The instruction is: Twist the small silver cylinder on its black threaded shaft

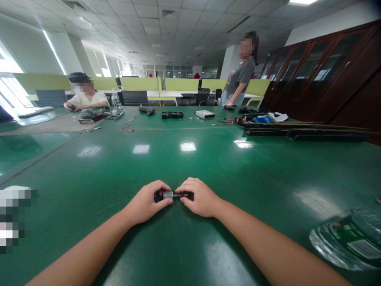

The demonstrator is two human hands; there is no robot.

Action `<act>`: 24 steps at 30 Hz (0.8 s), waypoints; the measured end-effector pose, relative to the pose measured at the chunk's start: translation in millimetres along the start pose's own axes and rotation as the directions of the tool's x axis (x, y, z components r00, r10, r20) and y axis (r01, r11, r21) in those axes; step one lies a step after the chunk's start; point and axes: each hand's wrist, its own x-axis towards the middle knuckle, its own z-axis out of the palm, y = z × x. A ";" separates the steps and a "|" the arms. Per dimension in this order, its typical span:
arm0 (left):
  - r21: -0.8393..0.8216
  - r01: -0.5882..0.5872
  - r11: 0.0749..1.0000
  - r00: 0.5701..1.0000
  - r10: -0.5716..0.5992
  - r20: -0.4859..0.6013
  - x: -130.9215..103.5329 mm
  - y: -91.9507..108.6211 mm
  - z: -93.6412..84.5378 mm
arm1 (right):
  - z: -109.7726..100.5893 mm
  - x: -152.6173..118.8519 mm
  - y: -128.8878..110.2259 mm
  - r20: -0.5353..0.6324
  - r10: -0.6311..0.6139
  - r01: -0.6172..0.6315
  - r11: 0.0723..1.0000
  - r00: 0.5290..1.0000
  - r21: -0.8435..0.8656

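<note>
A small grey metal cylinder with a dark ribbed shaft [168, 195] lies sideways between my hands, low over the green tabletop. My left hand [150, 200] is closed around its thick grey end, thumb in front and fingers behind. On the other side my right hand [199, 198] has its thumb and fingers curled about the thin dark shaft end. Whether the part rests on the table or is held just above it, I cannot tell. The far tip of the shaft is partly hidden in the shadow of my right fingers.
A large water bottle [351, 238] lies at the right. Across the green table [104, 174] are a power drill [147, 111], a black slotted part [172, 115], a white box [204, 114] and long black rails [297, 131]. One person [89, 97] sits far left; another [242, 75] stands beyond.
</note>
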 end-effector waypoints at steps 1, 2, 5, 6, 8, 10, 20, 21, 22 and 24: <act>-0.002 0.002 1.000 1.000 -0.002 0.001 0.0 0.2 0.0 | 0.0 -0.3 -0.3 0.011 -0.012 0.012 1.000 1.000 -0.006; -0.004 0.005 1.000 1.000 -0.005 0.003 0.0 0.4 0.1 | 0.0 -0.5 -0.6 0.024 -0.023 0.023 1.000 0.999 -0.013; -0.010 0.018 1.000 1.000 -0.018 0.004 0.0 1.2 0.1 | -0.2 -0.8 -1.3 0.050 -0.036 0.037 0.999 0.998 -0.025; -0.012 0.020 1.000 1.000 -0.020 0.003 -0.1 1.4 0.0 | -0.3 -0.7 -1.2 0.050 -0.035 0.037 0.999 0.998 -0.026; -0.014 0.024 1.000 1.000 -0.024 0.001 -0.2 2.0 -0.2 | -0.2 -0.4 -0.8 0.040 -0.033 0.034 0.999 0.999 -0.021; -0.017 0.027 0.999 1.000 -0.027 0.000 -0.2 2.4 -0.3 | -0.1 0.0 -0.2 0.031 -0.031 0.031 0.999 0.999 -0.014; -0.013 0.030 0.999 1.000 -0.030 0.009 -0.6 -1.0 0.5 | 0.5 0.5 1.0 0.010 -0.003 0.003 1.000 1.000 -0.011; -0.015 0.029 0.999 1.000 -0.029 0.009 -0.8 -0.9 0.4 | 0.6 0.5 1.3 0.008 -0.002 0.002 1.000 1.000 -0.010; -0.017 0.030 0.999 1.000 -0.030 0.009 -0.9 -0.6 0.2 | 0.7 0.5 1.5 0.005 -0.001 0.001 1.000 1.000 -0.010; -0.020 0.031 0.999 0.999 -0.031 0.006 -0.8 0.1 -0.2 | 0.7 0.4 1.7 0.002 0.003 -0.003 1.000 1.000 -0.009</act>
